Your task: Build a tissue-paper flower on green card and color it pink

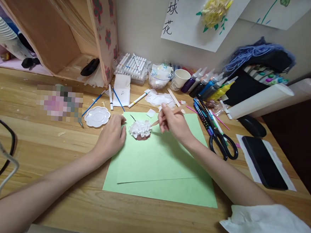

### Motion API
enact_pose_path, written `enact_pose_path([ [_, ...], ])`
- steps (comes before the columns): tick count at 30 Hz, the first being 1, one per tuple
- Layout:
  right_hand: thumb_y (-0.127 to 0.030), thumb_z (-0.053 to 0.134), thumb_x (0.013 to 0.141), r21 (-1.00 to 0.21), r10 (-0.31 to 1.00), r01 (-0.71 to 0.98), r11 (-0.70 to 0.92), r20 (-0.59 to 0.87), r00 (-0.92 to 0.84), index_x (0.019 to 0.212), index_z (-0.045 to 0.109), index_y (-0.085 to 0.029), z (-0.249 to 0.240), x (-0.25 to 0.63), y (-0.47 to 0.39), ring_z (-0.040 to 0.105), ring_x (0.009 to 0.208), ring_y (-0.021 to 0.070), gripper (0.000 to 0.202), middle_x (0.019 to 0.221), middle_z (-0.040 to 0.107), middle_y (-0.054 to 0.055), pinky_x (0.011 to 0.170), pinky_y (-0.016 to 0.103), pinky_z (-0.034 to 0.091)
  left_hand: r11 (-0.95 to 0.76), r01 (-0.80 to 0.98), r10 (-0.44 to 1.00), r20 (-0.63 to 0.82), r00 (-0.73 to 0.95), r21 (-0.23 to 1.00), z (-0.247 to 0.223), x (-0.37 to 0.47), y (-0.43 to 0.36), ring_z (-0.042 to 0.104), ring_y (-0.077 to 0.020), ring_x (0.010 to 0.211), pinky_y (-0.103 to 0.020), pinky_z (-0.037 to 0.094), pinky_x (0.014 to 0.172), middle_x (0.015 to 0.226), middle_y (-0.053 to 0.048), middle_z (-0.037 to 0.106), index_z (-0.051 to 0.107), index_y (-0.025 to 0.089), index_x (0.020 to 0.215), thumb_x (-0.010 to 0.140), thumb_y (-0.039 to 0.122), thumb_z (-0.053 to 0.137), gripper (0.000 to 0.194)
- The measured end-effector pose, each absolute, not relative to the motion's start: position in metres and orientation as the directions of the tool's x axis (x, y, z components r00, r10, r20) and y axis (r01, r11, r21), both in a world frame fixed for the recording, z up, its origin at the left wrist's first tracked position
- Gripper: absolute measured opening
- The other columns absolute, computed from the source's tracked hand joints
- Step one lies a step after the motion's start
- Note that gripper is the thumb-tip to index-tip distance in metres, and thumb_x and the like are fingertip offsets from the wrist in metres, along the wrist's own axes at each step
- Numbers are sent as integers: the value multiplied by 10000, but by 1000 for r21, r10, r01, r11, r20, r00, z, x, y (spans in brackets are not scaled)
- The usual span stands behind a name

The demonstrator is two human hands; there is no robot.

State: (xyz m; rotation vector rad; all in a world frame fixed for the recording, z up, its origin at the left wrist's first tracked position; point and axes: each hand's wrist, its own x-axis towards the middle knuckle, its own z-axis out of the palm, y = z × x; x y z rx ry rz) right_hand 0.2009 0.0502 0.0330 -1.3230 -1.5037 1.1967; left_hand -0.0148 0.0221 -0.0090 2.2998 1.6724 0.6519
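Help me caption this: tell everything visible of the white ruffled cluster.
The white cluster looks like small crumpled paper pieces bunched into a mound. It lies on the upper green sheet, towards the far left corner, a brown patch showing along its near edge. The right hand aims a stick at its right side; contact is unclear.

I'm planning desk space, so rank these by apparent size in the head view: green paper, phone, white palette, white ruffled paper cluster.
1. Green paper
2. Phone
3. White palette and white ruffled paper cluster: too alike to rank.
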Motion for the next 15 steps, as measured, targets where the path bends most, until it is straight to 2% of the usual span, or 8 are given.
enact_pose_path([
  [2,-491,400,913,-942,987,298,157,136,-90,689,555,-193,37,221,43,547,507,115,404,560,593,3,498,231,419,-333,839,939,233,253,430,-10,-15,22,536,-241,896,-380,444,759,915,-82,523,420,188,976,846,152,401,136],
  [4,-410,463,906,-835,958,472,282,276,-84,806,586,-199,35,243,37,613,745,153,265,810,658,35,657,266,457,-337,830,937,247,248,444,-10,-15,22,541,-241,895,-381,448,760,902,-76,520,419,192,975,843,148,406,140],
  [7,-318,545,861,-668,944,667,330,251,-216,869,571,-201,21,270,28,628,830,193,121,968,665,59,722,313,459,-334,813,938,250,238,478,-9,-15,22,547,-239,898,-382,456,766,880,-64,514,414,200,976,844,149,408,142],
  [9,-247,589,816,-594,923,706,385,260,-285,856,553,-195,9,279,23,632,838,210,75,947,664,71,738,329,465,-329,807,940,252,230,490,-8,-15,22,544,-237,903,-388,460,777,894,-64,506,411,202,984,844,155,415,148],
  [12,-139,545,793,-513,899,744,428,325,-294,801,527,-192,-7,280,21,621,814,216,57,850,648,70,732,336,462,-308,815,942,275,191,491,-8,-15,23,523,-243,949,-416,455,830,1012,-101,471,401,184,1044,839,164,437,209],
  [15,-106,517,775,-526,895,746,408,391,-214,788,508,-199,-14,276,21,612,768,207,94,809,641,59,703,325,459,-331,814,936,278,217,478,-10,-18,27,498,-252,994,-441,430,886,1083,-126,447,379,167,1123,841,158,435,288],
])
